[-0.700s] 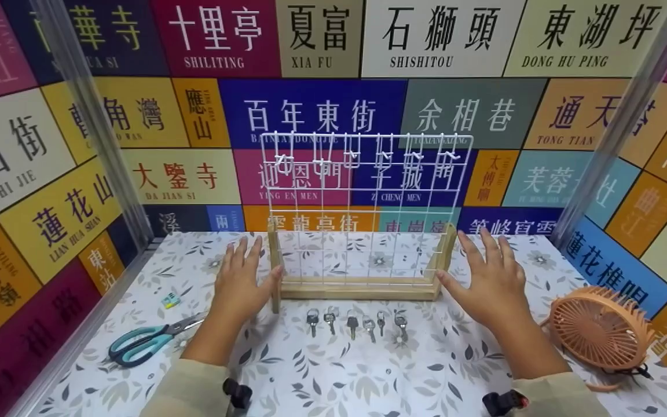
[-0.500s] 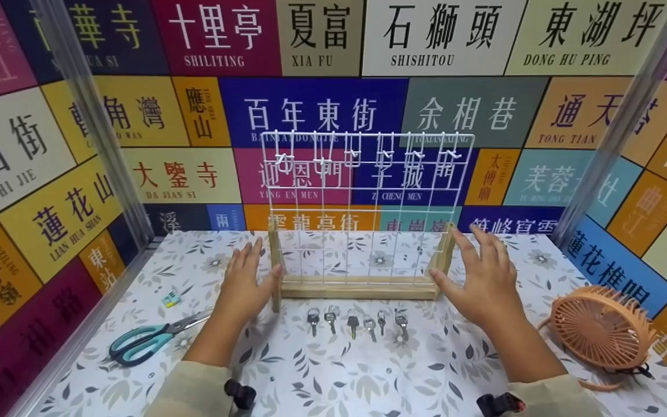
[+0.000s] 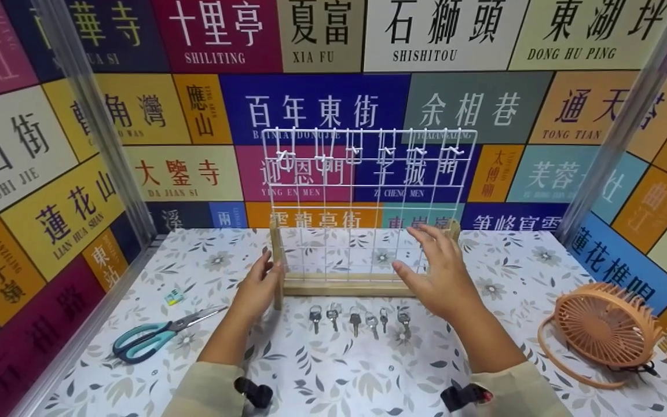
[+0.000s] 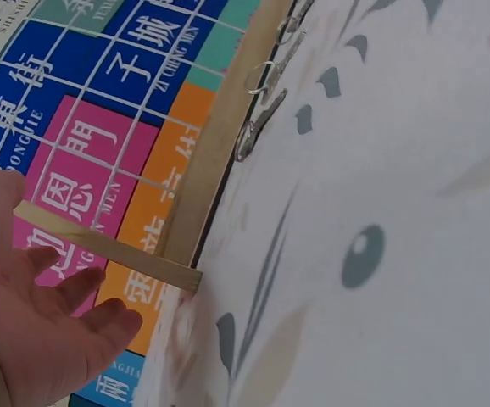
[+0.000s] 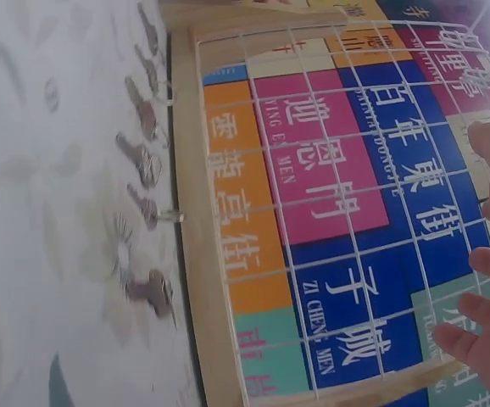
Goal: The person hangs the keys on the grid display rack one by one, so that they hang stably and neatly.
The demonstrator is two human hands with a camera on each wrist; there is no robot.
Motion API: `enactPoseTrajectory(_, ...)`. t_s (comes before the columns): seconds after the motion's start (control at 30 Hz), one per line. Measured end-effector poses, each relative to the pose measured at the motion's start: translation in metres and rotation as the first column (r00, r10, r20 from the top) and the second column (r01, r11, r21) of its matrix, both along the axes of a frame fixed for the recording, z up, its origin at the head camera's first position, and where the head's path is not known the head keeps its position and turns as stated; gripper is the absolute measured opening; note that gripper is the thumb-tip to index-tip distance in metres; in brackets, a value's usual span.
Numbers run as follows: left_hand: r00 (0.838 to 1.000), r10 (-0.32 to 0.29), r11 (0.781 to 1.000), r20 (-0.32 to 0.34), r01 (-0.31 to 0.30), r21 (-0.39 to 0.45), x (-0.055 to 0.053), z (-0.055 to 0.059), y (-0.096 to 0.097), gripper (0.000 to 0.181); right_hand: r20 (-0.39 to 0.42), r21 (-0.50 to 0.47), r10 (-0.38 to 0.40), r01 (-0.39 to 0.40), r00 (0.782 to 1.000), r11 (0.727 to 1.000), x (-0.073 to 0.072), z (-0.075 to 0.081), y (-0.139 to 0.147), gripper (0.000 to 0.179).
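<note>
A white wire grid rack (image 3: 366, 186) with a wooden base stands upright, with several white hooks (image 3: 387, 152) along its top. My left hand (image 3: 257, 288) is at its left wooden post (image 3: 277, 263); in the left wrist view the thumb lies by the post's end and the loosely bent fingers (image 4: 114, 318) are beyond it. My right hand (image 3: 440, 275) is in front of the grid's right side, fingers spread and holding nothing, overlapping the right post. In front of the base lies a row of several keys with rings (image 3: 355, 323).
Teal-handled scissors (image 3: 148, 341) and a small green-and-yellow item (image 3: 174, 297) lie at the left. An orange fan (image 3: 607, 327) stands at the right. Walls with coloured sign panels (image 3: 315, 110) surround the floral-patterned table (image 3: 333, 382) behind and at both sides.
My right hand has moved left from beside the right post to in front of the grid. My left hand has come in closer to the left post, its fingers more bent.
</note>
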State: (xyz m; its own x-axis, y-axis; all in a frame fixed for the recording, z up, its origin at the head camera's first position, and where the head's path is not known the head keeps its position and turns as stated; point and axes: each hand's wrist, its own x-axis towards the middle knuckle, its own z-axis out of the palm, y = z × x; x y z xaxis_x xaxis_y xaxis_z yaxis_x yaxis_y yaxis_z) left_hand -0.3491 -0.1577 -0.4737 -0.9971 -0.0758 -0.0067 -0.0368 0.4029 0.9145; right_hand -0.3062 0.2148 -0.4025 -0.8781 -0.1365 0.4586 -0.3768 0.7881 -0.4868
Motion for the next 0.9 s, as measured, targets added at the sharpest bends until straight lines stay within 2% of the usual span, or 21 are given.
enactPoseTrajectory(0.1, 0.999, -0.002, 0.996, 0.052, -0.003, 0.089, -0.002, -0.005, 0.0, 0.072, 0.06, -0.047, 0.028, -0.026, 0.998, 0.999, -0.005, -0.004, -0.004, 0.076)
enactPoseTrajectory(0.2, 0.994, -0.015, 0.979, 0.111, -0.008, 0.205, -0.004, -0.011, 0.0, 0.069, 0.148, -0.094, 0.068, -0.055, 0.987, 0.994, -0.008, -0.015, -0.005, 0.069)
enactPoseTrajectory(0.27, 0.989, -0.021, 0.962, 0.148, -0.021, 0.272, -0.006, -0.014, -0.001, 0.067, 0.217, -0.123, 0.094, -0.068, 0.972, 0.99, -0.012, -0.024, -0.005, 0.061)
enactPoseTrajectory(0.4, 0.985, -0.011, 0.94, 0.174, -0.05, 0.338, -0.007, -0.019, -0.002, 0.064, 0.332, -0.17, 0.133, -0.079, 0.934, 0.982, -0.021, -0.044, -0.002, 0.051)
enactPoseTrajectory(0.5, 0.989, -0.037, 0.912, 0.145, -0.026, 0.409, -0.005, -0.023, -0.003, 0.063, 0.383, -0.205, 0.165, -0.09, 0.909, 0.975, -0.027, -0.058, 0.002, 0.046)
enactPoseTrajectory(0.63, 0.992, -0.069, 0.88, 0.108, 0.009, 0.475, -0.002, -0.026, -0.004, 0.062, 0.393, -0.243, 0.209, -0.118, 0.895, 0.963, -0.034, -0.073, 0.01, 0.038)
enactPoseTrajectory(0.73, 0.992, -0.064, 0.874, 0.112, 0.001, 0.485, -0.002, -0.027, -0.004, 0.063, 0.396, -0.244, 0.242, -0.152, 0.886, 0.958, -0.036, -0.08, 0.018, 0.032)
enactPoseTrajectory(0.9, 0.992, -0.071, 0.861, 0.105, 0.007, 0.508, -0.001, -0.027, -0.005, 0.062, 0.439, -0.229, 0.278, -0.193, 0.854, 0.954, -0.039, -0.089, 0.026, 0.031)
